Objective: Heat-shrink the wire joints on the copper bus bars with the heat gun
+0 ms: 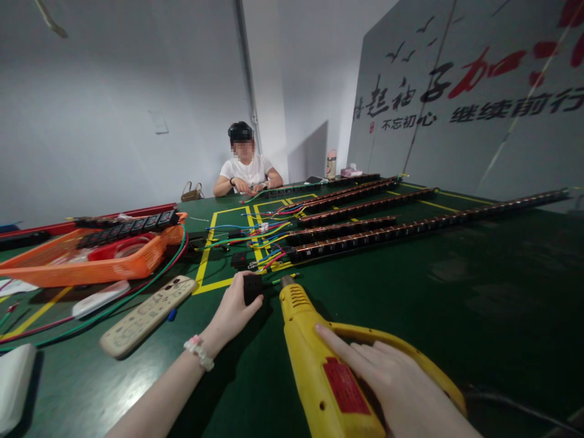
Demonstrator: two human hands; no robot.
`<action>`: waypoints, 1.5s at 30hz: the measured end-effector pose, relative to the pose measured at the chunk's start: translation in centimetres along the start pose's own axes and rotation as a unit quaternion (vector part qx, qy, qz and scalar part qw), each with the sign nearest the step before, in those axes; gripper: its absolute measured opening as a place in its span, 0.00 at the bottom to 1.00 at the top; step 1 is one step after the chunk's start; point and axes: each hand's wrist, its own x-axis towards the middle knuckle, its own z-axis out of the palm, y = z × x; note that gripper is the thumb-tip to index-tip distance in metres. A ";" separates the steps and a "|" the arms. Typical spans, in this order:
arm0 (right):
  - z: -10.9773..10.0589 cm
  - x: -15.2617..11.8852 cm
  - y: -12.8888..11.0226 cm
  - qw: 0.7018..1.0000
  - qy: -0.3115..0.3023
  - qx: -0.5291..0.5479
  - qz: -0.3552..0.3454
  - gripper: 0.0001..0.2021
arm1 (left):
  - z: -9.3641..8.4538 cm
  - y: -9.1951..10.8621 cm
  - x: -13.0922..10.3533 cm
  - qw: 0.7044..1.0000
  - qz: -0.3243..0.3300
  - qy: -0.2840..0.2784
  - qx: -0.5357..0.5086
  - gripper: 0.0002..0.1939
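Observation:
My left hand (237,307) holds a small black block (252,289) between thumb and fingers, low over the green table. A short green wire (285,280) extends to the right from the block. In my right hand (387,371) is a yellow heat gun (310,359) with a red label, its index finger lying along the body. The gun's metal nozzle (288,281) points away from me, beside the green wire and just right of the block.
Long black-and-copper strips (392,237) with coloured wires lie across the green table (456,292). To the left are an orange basket (137,264), a beige remote-like object (148,316) and a white case (16,386). A person (246,167) sits at the far side.

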 end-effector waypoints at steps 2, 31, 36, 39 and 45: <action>-0.1 0.0 0.6 1.000 -0.001 0.002 0.021 0.53 | 0.0 0.0 0.0 1.000 -0.002 -0.001 0.000 0.20; 2.2 1.0 -1.4 0.984 0.021 -0.148 -0.093 0.42 | 0.1 -0.6 0.4 0.991 -0.049 -0.014 -0.122 0.16; 2.7 1.4 -1.7 0.982 0.015 -0.153 -0.109 0.43 | -0.2 -0.1 0.4 0.987 -0.057 -0.005 -0.147 0.16; 2.6 1.4 -1.8 0.985 0.008 -0.140 -0.101 0.42 | -0.4 0.1 0.4 0.986 -0.053 -0.011 -0.157 0.16; 1.4 0.7 -1.9 0.991 0.001 -0.109 -0.072 0.42 | -0.5 -0.2 0.4 0.982 -0.062 -0.012 -0.179 0.17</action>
